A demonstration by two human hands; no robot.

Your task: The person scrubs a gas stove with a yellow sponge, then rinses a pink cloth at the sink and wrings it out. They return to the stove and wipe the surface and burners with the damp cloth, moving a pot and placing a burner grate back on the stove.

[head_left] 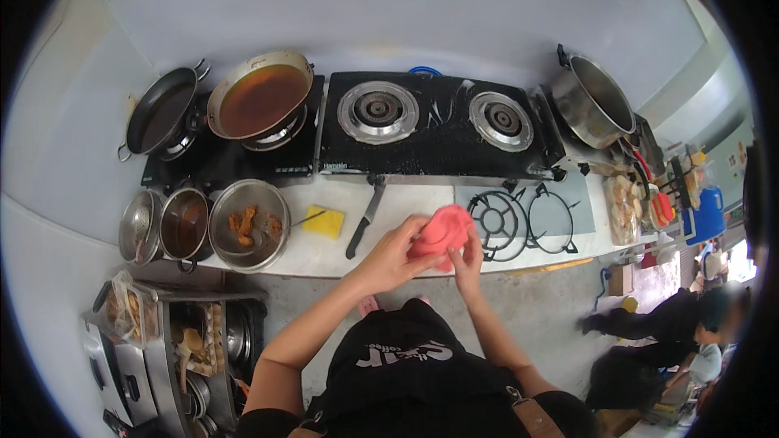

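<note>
Left of the black two-burner stove (442, 150), a wok (213, 118) of brown liquid (264, 101) stood behind a steel bowl (247, 254) of fried pieces (242, 227), while a yellow sponge (324, 225) and a knife (364, 222) lay before the stove's left half, the blade rather in the way. Before its middle, the person's left hand (395, 258) had its fingers closed on one side of a crumpled pink cloth (443, 231), whose other edge the right hand (466, 259) pinched. Two pan supports (527, 234) lay before its right half, already off the burners (379, 109), but pale smears (438, 113) on its top suggested half-finished work, and a tall pot (576, 118) stood past its right end.
</note>
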